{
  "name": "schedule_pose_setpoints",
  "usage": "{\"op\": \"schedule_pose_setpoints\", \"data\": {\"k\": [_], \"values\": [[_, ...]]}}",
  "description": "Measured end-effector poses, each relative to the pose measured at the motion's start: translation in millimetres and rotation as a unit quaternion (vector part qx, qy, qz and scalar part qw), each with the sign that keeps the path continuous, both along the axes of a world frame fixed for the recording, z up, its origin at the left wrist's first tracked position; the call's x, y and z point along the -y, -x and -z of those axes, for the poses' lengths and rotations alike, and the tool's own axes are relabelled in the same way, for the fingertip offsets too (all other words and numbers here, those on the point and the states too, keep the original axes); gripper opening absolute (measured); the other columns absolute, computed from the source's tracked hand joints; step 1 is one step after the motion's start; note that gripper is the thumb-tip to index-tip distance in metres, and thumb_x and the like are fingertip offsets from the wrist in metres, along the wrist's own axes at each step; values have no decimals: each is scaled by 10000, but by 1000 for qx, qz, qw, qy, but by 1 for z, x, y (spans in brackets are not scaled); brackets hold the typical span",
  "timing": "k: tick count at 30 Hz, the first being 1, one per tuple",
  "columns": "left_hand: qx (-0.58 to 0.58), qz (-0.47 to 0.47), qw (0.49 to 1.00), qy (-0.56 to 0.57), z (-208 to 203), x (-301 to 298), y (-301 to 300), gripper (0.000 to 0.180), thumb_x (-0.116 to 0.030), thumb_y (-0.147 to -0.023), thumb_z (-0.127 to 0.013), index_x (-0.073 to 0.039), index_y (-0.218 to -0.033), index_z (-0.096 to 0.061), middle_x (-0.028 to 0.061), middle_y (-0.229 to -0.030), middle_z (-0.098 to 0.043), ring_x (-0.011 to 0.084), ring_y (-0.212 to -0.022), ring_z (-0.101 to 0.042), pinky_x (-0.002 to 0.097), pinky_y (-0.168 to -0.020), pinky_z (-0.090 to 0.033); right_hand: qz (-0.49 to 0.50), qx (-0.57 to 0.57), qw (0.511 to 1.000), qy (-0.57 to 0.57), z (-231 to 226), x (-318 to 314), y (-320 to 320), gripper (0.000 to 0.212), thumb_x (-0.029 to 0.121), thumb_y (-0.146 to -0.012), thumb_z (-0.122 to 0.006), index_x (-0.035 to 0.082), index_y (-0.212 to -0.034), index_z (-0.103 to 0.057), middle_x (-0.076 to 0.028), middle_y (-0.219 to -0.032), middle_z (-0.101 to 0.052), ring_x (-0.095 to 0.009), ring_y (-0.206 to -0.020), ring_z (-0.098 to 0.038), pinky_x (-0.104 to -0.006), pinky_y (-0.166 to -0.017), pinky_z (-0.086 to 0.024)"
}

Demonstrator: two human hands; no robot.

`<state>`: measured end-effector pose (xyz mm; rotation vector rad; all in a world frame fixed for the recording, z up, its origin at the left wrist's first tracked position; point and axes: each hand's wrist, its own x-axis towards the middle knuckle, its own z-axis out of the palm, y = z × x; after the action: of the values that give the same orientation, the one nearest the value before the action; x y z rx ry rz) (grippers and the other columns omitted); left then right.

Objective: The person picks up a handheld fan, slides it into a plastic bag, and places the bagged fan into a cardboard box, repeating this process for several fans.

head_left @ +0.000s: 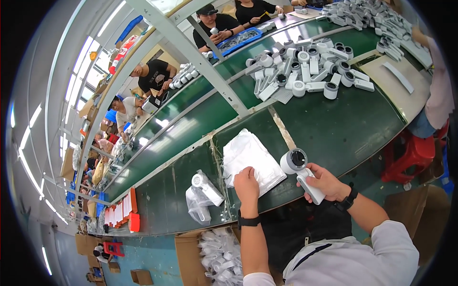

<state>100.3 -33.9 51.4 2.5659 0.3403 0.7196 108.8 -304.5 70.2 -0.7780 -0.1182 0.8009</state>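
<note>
My right hand [329, 183] is wrapped round the handle of a small white hair dryer [312, 190], whose thick round head with a dark face points up and away from me. On the bench in front of me lies a stack of thin white plastic bags [253, 155]. My left hand [247, 185] rests on its near part, fingers closed in a pinch on the top bag. Left of that hand, another white hair dryer [205, 186] lies partly inside a clear bag. Each of my wrists wears a dark band.
A big heap of similar dryers [305, 69] covers the bench farther off. A metal post [205, 62] slants up beyond the bench. Orange-and-white boxes [121, 212] stand at the left. Below the edge is a carton of bagged dryers [219, 252]. Several people work across the belt.
</note>
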Motion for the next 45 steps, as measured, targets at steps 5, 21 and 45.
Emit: {"op": "schedule_pose_setpoints", "data": {"k": [5, 21, 45], "values": [[49, 22, 987, 148, -18, 17, 12, 160, -132, -886, -638, 8, -952, -679, 122, -831, -678, 228, -746, -624, 318, -691, -487, -3, 77, 995, 65, -1, -4, -1, 432, 64, -842, -672, 38, -1218, -462, -121, -985, -645, -192, -664, -641, -334, -602, -540], [77, 59, 834, 542, -10, 67, 44, 182, -141, -958, -586, 33, -1005, -605, 37, -797, -628, 102, -705, -587, 238, -661, -479, 227, 277, 882, 306, 14, -71, -2, 407, 119, -739, -729, -39, -1080, -573, -83, -937, -658, -133, -844, -605, -298, -754, -493], [105, 40, 774, 623, -23, 79, 45, 153, -64, -930, -586, 38, -1040, -617, 38, -827, -630, 84, -715, -563, 219, -663, -467, 226, 299, 858, 352, -10, -52, -11, 428, 119, -752, -705, -21, -1130, -561, -106, -922, -677, -144, -840, -633, -303, -747, -501]]}}
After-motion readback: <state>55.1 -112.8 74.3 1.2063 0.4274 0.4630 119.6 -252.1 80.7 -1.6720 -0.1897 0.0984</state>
